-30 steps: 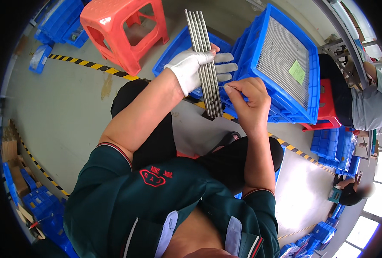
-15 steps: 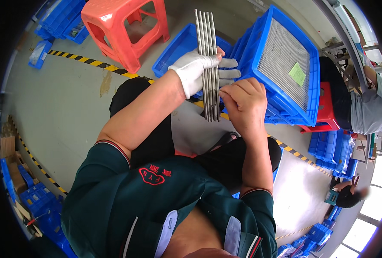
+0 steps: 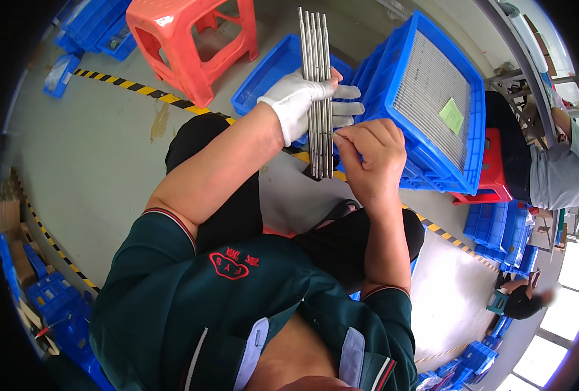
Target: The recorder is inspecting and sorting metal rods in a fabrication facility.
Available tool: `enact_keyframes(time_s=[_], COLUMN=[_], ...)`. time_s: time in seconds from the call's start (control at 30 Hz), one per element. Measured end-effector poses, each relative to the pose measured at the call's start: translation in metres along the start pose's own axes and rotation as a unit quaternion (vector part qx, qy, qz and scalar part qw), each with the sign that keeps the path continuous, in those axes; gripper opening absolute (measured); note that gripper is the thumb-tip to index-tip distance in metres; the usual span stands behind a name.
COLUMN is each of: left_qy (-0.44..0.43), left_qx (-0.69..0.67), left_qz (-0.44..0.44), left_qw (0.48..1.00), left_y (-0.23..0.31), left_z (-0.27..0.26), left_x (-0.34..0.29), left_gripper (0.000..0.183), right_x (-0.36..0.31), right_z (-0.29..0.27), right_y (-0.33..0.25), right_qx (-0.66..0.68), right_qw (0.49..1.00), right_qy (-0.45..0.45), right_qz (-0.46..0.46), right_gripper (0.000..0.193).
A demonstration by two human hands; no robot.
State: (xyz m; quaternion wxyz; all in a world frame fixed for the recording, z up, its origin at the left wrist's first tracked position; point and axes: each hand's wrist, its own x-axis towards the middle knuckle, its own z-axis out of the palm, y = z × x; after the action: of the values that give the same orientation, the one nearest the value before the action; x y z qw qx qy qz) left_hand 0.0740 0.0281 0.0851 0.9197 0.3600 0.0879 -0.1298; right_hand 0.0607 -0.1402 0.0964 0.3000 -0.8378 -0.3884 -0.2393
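Observation:
Several slim silver metal rods (image 3: 316, 55) lie side by side in a flat bundle, standing almost upright in the picture. My left hand (image 3: 297, 99), in a white glove with a bare thumb tip, is closed round their middle, its thumb across the front and other fingers showing past the right side. Bare and curled, my right hand (image 3: 372, 153) has thumb and forefinger pinched together against the right edge of the bundle's lower half. Whatever is between those fingertips is too small to make out. Small dark marks show on the rods' lower part.
To the right, a stack of blue crates (image 3: 475, 130) holds rows of similar rods under a green paper note (image 3: 451, 116). Behind my left hand is a blue tray (image 3: 257, 85). A red plastic stool (image 3: 201, 65) stands far left. Another person (image 3: 560, 166) sits at far right.
The rods and my left hand have shifted slightly upward in the picture. My right hand keeps its pinch at the bundle's right edge, nearly unmoved.

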Motion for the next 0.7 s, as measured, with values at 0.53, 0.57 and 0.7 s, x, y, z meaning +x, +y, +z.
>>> enact_keyframes(time_s=[0.53,0.57,0.7], left_qy=[0.011,0.015,0.006], left_qx=[0.01,0.006,0.001], left_qz=[-0.002,0.0,0.012], left_qw=[1.0,1.0,1.0], left_y=[-0.002,-0.003,-0.001], left_z=[0.005,0.003,0.004], left_x=[-0.001,0.002,0.0], left_gripper=[0.016,0.016,0.015], right_x=[0.002,0.002,-0.001], right_z=[-0.004,-0.006,-0.003], right_y=[-0.005,-0.004,0.0], right_qx=[-0.036,-0.036,0.032], right_qw=[0.998,0.998,0.999], right_qy=[0.004,0.004,-0.004], right_qz=[-0.057,-0.058,0.008], right_gripper=[0.013,0.013,0.011])
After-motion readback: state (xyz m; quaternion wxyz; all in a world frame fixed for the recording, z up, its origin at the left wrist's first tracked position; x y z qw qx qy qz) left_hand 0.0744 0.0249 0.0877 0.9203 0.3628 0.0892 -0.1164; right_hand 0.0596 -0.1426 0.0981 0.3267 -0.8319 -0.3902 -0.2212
